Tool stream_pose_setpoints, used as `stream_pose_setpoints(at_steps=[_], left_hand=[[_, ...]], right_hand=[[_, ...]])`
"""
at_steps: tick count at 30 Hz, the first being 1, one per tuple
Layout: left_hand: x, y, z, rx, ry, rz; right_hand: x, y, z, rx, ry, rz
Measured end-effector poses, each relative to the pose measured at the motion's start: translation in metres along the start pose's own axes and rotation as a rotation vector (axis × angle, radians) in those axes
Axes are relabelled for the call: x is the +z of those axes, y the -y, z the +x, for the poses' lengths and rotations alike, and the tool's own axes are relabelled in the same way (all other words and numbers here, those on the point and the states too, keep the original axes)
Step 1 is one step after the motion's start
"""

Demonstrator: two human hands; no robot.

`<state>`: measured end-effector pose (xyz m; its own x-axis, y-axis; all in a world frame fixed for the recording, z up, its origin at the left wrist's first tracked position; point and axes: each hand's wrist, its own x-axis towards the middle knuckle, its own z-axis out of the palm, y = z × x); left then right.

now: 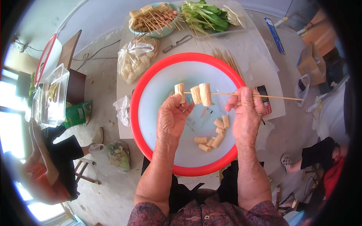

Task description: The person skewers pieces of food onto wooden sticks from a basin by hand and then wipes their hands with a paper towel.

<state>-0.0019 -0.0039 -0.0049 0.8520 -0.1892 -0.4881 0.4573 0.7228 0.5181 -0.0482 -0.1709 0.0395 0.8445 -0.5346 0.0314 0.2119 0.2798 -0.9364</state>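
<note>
My right hand (pixel 247 116) grips a thin bamboo skewer (pixel 222 93) that runs level above the basin, its long end sticking out to the right. Two beige tofu-skin rolls (pixel 204 94) sit side by side on the skewer. At its left end, my left hand (pixel 171 118) pinches a third roll (pixel 179 92) between thumb and fingers; whether the tip has gone into it I cannot tell. Below the hands is a white basin with a red rim (pixel 138 130). Several loose rolls (pixel 218 140) lie on its bottom, towards the right.
Behind the basin are a bowl of filled skewers (pixel 160 32), leafy greens (pixel 205 17), a tied plastic bag (pixel 134 60) and bare skewers (pixel 230 60). A phone (pixel 264 98) lies by my right hand. People sit at left (pixel 49 169) and right (pixel 320 154).
</note>
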Motion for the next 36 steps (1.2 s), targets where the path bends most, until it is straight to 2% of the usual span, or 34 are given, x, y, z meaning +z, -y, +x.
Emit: stream_pose_setpoints(at_steps=[9,16,21,23,24,26,27,30,31,33,36], left_hand=[[0.004,0.008,-0.004,0.006,0.06,0.087],[0.009,0.014,-0.002,-0.014,0.039,0.111],[0.01,0.023,0.001,-0.041,0.041,0.153],[0.012,0.028,0.001,0.002,0.059,0.613],[0.013,0.032,-0.001,-0.005,0.059,0.617],[0.018,0.042,-0.003,-0.027,0.24,1.119],[0.011,0.051,0.001,-0.028,0.245,1.121],[-0.008,0.074,0.008,0.374,0.651,1.671],[-0.006,0.077,0.007,0.374,0.656,1.672],[-0.002,0.083,0.004,0.477,0.773,1.891],[-0.002,0.092,0.003,0.563,0.874,1.885]], right_hand=[[0.007,-0.004,-0.003,0.138,-0.036,0.097],[0.0,0.003,0.006,0.131,-0.114,0.066],[-0.01,0.008,0.012,0.024,-0.148,0.043],[-0.013,0.012,0.014,0.022,-0.171,0.051],[-0.014,0.014,0.015,0.017,-0.185,0.057],[-0.016,0.016,0.017,0.009,-0.204,0.064],[-0.017,0.017,0.018,0.014,-0.209,0.062],[-0.019,0.019,0.019,0.027,-0.219,0.057],[-0.02,0.02,0.02,0.034,-0.219,0.056],[-0.021,0.021,0.02,0.029,-0.221,0.064],[-0.022,0.021,0.02,0.031,-0.217,0.068]])
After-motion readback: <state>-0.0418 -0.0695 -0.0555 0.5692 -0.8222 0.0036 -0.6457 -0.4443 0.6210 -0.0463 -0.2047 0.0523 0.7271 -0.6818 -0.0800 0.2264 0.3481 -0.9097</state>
